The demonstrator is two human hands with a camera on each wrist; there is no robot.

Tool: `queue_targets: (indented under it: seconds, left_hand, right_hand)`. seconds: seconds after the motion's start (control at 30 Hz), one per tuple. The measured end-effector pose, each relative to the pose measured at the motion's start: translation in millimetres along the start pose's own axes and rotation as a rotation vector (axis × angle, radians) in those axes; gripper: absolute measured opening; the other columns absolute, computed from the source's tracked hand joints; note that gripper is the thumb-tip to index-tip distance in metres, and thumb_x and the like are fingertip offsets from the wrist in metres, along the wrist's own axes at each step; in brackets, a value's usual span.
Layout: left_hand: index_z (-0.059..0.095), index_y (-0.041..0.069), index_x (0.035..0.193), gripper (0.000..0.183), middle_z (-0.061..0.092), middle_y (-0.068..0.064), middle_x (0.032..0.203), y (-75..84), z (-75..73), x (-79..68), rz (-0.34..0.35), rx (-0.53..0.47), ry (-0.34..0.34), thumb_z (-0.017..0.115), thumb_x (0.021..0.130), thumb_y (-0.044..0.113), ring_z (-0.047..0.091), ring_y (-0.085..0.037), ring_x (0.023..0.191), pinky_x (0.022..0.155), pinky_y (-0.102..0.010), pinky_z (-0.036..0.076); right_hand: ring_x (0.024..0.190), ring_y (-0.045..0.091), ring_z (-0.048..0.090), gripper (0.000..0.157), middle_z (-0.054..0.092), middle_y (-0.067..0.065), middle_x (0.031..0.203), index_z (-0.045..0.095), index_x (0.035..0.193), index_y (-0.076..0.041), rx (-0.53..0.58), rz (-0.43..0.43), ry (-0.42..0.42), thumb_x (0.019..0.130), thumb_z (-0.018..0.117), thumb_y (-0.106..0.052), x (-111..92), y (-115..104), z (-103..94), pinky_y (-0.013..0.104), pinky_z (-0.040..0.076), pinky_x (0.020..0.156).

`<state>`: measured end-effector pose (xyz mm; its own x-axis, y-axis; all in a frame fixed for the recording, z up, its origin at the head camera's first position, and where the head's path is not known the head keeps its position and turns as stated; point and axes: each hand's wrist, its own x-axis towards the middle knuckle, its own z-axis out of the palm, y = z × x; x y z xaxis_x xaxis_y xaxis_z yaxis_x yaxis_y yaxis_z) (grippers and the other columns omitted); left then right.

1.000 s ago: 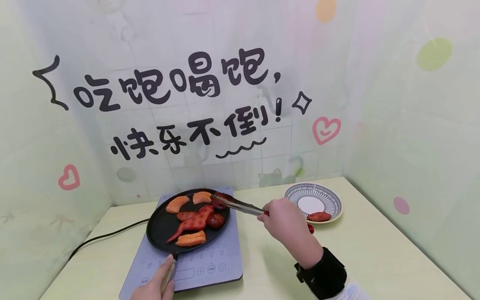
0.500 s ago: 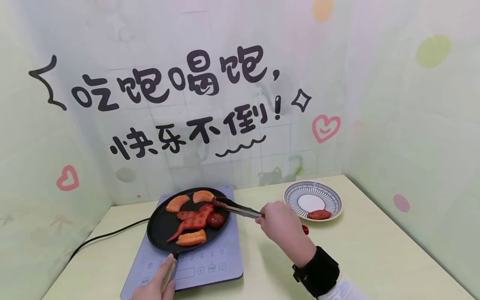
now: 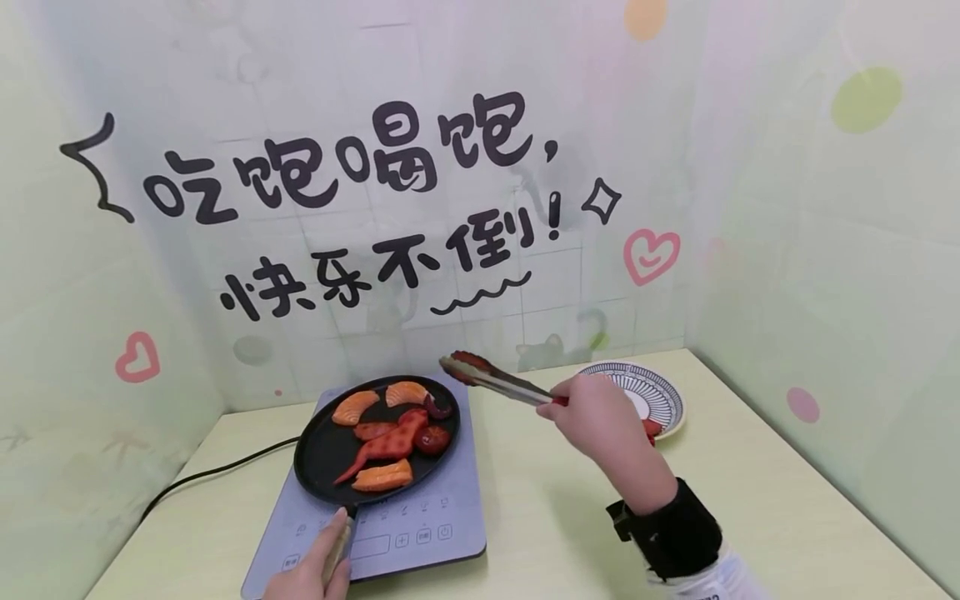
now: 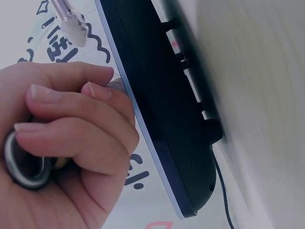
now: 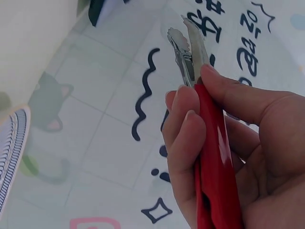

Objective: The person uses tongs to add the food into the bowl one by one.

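My left hand (image 3: 311,567) grips the handle (image 3: 337,546) of a round black frying pan (image 3: 324,454); the handle's ring end (image 4: 26,164) shows in the left wrist view. In the pan lie orange salmon slices (image 3: 354,408), a red squid-like piece (image 3: 393,442), a round dark-red piece (image 3: 432,442) and a small dark-purple curled piece (image 3: 438,407) at the right rim. My right hand (image 3: 600,421) holds red-handled metal tongs (image 5: 217,157). Their tips hang above and right of the pan, slightly parted, with nothing between them in the right wrist view.
The pan sits on a blue-grey induction cooker (image 3: 457,525), whose black cord (image 3: 217,465) runs left. At the right, a patterned plate (image 3: 663,396) bears a red food piece (image 3: 651,427), partly hidden by my right hand. A printed wall backdrop (image 3: 465,50) stands behind the table.
The tongs have risen from the pan's right rim, up and slightly right. The small dark-purple piece now lies uncovered in the pan. My left hand stays on the handle.
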<state>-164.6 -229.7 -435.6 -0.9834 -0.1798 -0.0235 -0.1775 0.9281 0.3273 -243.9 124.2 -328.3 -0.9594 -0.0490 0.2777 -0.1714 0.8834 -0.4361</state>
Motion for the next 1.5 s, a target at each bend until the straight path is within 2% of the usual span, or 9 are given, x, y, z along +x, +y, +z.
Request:
queue_targets:
  seconds: [0.23,0.33,0.47,0.6,0.77,0.93,1.1,1.3,1.5]
  left_hand:
    - [0.051,0.012,0.156,0.063,0.072,-0.020,0.086,-6.2,5.1,4.6,-0.019,0.005,-0.008,0.071,0.098,0.029,0.056,-0.023,0.064,0.065,-0.040,0.050]
    - [0.052,0.013,0.156,0.063,0.073,-0.019,0.088,-8.0,8.3,7.2,-0.020,-0.001,-0.002,0.071,0.098,0.029,0.056,-0.022,0.064,0.066,-0.039,0.050]
    - [0.052,0.012,0.156,0.063,0.072,-0.020,0.087,-7.4,7.4,6.2,-0.017,-0.007,-0.012,0.071,0.098,0.029,0.057,-0.023,0.065,0.067,-0.040,0.051]
    - [0.052,0.010,0.155,0.063,0.072,-0.021,0.086,-3.5,2.7,2.4,-0.010,-0.008,-0.012,0.071,0.098,0.028,0.057,-0.023,0.065,0.067,-0.042,0.052]
    - [0.051,0.010,0.155,0.063,0.072,-0.022,0.086,0.1,-1.9,0.2,-0.014,-0.008,-0.014,0.070,0.098,0.028,0.058,-0.023,0.065,0.067,-0.042,0.052]
    - [0.051,0.011,0.156,0.064,0.073,-0.020,0.088,-5.6,3.4,3.6,-0.012,-0.005,-0.013,0.070,0.098,0.030,0.058,-0.023,0.065,0.067,-0.041,0.051]
    - [0.052,0.011,0.155,0.063,0.072,-0.019,0.085,-10.7,9.3,4.2,-0.002,-0.031,-0.001,0.072,0.097,0.027,0.057,-0.022,0.064,0.065,-0.038,0.050]
    - [0.051,0.009,0.155,0.063,0.072,-0.022,0.079,-5.5,3.7,1.6,0.038,0.014,0.019,0.071,0.098,0.028,0.055,-0.023,0.058,0.061,-0.042,0.049]
    - [0.050,0.008,0.156,0.064,0.074,-0.023,0.085,0.6,-0.5,2.4,0.024,0.058,-0.024,0.070,0.099,0.029,0.058,-0.024,0.061,0.063,-0.043,0.051]
  right_hand:
    - [0.061,0.013,0.037,0.042,0.033,-0.008,0.058,0.056,0.062,-0.015,0.055,-0.027,0.030,0.095,0.079,-0.028,-4,13,-28.4,0.030,0.029,0.060]
    - [0.059,0.011,0.037,0.034,0.035,-0.009,0.056,0.063,0.066,-0.017,0.073,-0.035,0.025,0.094,0.080,-0.027,-7,20,-41.1,0.030,0.028,0.059]
    - [0.055,0.010,0.046,0.018,0.047,-0.011,0.055,0.076,0.076,-0.020,0.077,-0.055,-0.064,0.092,0.081,-0.026,-12,36,-61.1,0.029,0.036,0.059]
    - [0.053,0.008,0.049,0.028,0.051,-0.012,0.056,0.068,0.065,-0.021,0.012,-0.113,-0.179,0.088,0.083,-0.022,-18,61,-81.0,0.027,0.039,0.056]
    - [0.050,0.012,0.055,0.021,0.062,-0.009,0.066,0.072,0.072,-0.018,-0.005,-0.040,-0.300,0.089,0.083,-0.024,-22,93,-96.6,0.032,0.043,0.055]
    - [0.055,0.014,0.056,0.011,0.060,-0.007,0.066,0.078,0.081,-0.021,-0.038,0.006,-0.310,0.091,0.081,-0.026,-24,106,-107.9,0.035,0.042,0.058]
    - [0.057,0.014,0.055,0.010,0.059,-0.004,0.067,0.077,0.083,-0.018,-0.137,0.009,-0.350,0.090,0.082,-0.023,-23,124,-118.0,0.034,0.042,0.060]
    - [0.057,0.011,0.045,0.020,0.051,-0.007,0.065,0.071,0.073,-0.020,-0.248,-0.056,-0.361,0.089,0.083,-0.020,-20,156,-131.6,0.029,0.035,0.058]
    - [0.062,0.010,0.040,0.025,0.050,-0.010,0.065,0.067,0.070,-0.024,-0.387,-0.128,-0.330,0.087,0.085,-0.022,-15,174,-141.1,0.029,0.032,0.061]
